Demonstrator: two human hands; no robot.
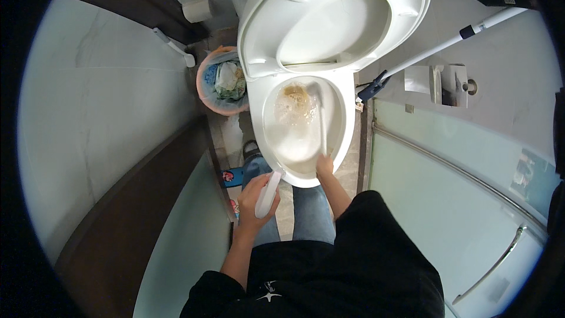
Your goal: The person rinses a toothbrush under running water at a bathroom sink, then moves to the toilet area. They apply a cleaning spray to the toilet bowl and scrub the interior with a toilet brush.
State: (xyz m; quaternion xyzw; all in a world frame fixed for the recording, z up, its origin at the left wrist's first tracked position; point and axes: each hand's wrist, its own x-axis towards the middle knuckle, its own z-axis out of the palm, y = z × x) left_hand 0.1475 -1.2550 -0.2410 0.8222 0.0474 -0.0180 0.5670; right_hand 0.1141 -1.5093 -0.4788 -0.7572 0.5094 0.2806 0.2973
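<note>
My right hand (pixel 325 166) grips the handle of a white toilet brush (pixel 323 123) over the front right of the toilet bowl (pixel 282 150). The brush reaches back along the bowl's right inner wall, its head near the foamy, brownish water (pixel 296 104). In my left hand (pixel 256 198) is a white plastic piece (pixel 267 196), long and narrow, perhaps a brush holder or a bottle; its tip is close to the bowl's front left rim. Both the seat (pixel 265 39) and the lid are raised against the tank.
Left of the toilet stands a lined orange bin (pixel 201 84) holding waste, with a small white brush (pixel 174 46) by the wall. A white pole (pixel 428 53) leans at the right, near a toilet paper holder (pixel 448 86) and a glass door's metal bar (pixel 441 168).
</note>
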